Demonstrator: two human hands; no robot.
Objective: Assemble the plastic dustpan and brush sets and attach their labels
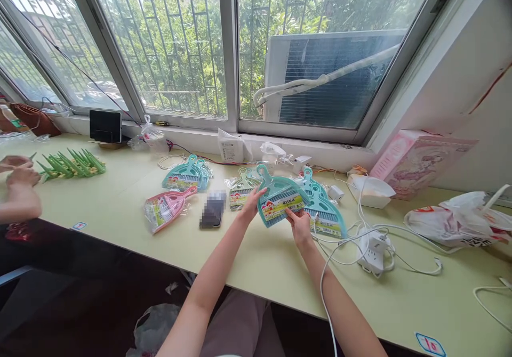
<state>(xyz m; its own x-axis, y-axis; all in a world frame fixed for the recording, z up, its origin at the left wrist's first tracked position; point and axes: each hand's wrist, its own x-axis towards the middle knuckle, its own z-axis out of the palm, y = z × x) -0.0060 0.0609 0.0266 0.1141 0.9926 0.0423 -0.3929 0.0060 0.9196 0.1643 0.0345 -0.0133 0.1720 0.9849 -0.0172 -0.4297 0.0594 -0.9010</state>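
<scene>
Both my hands hold up one teal dustpan-and-brush set (282, 200) in clear packaging with a yellow label. My left hand (252, 203) grips its left edge; my right hand (300, 226) pinches its lower right edge. Behind it on the right lie more teal dustpan sets (328, 213), partly hidden. A pale green dustpan set (240, 191) lies just left of the held one. Farther left are a stack of teal sets (187, 175) and a pink dustpan set (168, 208). A phone (213, 210) with a blurred screen lies near my left forearm.
White cables and a power strip (373, 251) lie right of my right arm, one cable crossing the forearm. A white plastic bag (452, 218), pink box (424, 160) and paper tray (372, 191) stand right. At far left, another person's hands (20, 170) are beside green pointed items (72, 164).
</scene>
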